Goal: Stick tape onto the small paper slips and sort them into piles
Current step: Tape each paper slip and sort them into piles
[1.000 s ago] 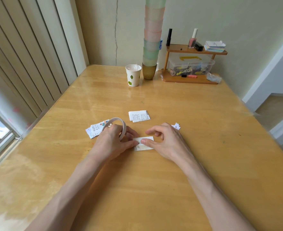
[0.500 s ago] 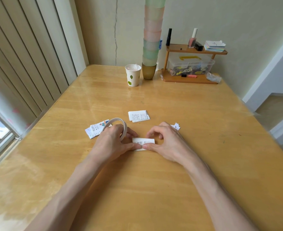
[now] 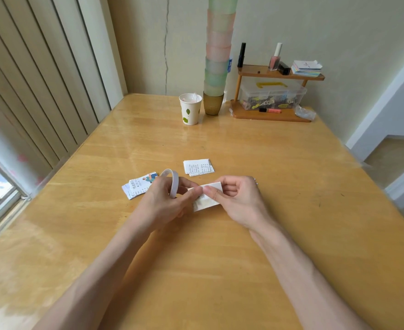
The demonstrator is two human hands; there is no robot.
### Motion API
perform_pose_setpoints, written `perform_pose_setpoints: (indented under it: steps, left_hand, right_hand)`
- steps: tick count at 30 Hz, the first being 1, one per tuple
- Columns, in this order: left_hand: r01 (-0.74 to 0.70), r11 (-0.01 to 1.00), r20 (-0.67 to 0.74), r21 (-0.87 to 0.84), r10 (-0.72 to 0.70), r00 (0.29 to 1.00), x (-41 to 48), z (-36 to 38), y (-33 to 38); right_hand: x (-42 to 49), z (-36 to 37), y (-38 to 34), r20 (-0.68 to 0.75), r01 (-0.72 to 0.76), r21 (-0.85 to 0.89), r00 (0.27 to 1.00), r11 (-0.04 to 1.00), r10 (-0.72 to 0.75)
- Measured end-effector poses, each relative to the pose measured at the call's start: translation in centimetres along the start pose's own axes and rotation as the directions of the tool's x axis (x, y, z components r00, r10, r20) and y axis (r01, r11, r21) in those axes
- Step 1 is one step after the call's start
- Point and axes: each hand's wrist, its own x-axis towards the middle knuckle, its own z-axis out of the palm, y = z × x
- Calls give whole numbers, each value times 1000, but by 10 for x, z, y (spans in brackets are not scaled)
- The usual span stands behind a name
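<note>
Left grip (image 3: 163, 206), right grip (image 3: 239, 201): both pinch small white paper slip (image 3: 205, 204).
Print: I cannot read it.
Change: slip now lifted off wooden bench (image 3: 291, 186).

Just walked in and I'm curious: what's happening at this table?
A person is taping paper slips. The left hand holds the tape roll and, with the right hand, pinches one slip over the table. Two piles lie beyond the hands: a colourful pile left, a text-only pile farther back.
</note>
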Motion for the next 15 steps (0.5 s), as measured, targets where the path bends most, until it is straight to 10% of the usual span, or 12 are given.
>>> perform_pose_setpoints:
  steps: [15]
  left_hand:
    - [-81, 992, -153, -95, 66, 986, -2, 8, 4]
  right_hand:
    - [-8, 4, -16, -111, -26, 248, 992, 968, 55]
